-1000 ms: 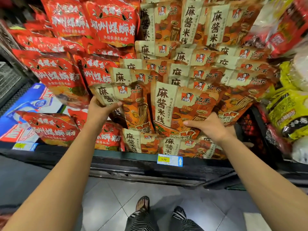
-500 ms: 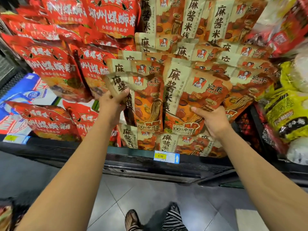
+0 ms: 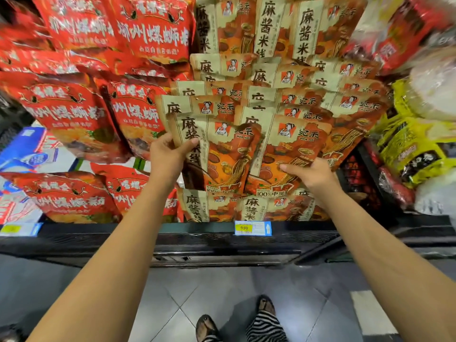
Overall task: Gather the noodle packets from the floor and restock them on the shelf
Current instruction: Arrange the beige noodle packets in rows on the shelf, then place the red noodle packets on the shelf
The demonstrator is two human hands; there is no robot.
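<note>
Biggest thing here is the black metal shelf (image 3: pixel 202 240), running right across and stuffed with bagged food. Below it there's grey tiled floor (image 3: pixel 172 304), with the person's sandalled feet (image 3: pixel 207 327) and zebra-striped trousers (image 3: pixel 266 327) poking in at the bottom edge.

The left half of the shelf is shiny red plastic packets (image 3: pixel 74 114) with white lettering, piled and leaning every which way. In the middle is a tall overlapping stack of tan-and-orange noodle packets (image 3: pixel 278 75), each with black characters and a little portrait logo. Far right has yellow plastic bags (image 3: pixel 409 144) plus some pale see-through ones, too blurry to say much about. Blue-and-white boxes (image 3: pixel 32 154) sit behind the red lot at the far left.

Both hands are up at the front of the tan stack, each holding one packet. The two packets are upright, side by side and overlapping a bit, leaning against the stack just above the bottom row. The left hand (image 3: pixel 167 154) grips the left noodle packet (image 3: pixel 222 156) at its upper left edge, thumb across the front and fingers tucked behind. The right hand (image 3: pixel 313 176) holds the right noodle packet (image 3: pixel 291 141) by its lower right corner, thumb on the front.

Smallest bit: a white-and-blue price tag (image 3: pixel 253 228) with a yellow patch reading 9.90, stuck on the shelf's front rail right under the packets.
</note>
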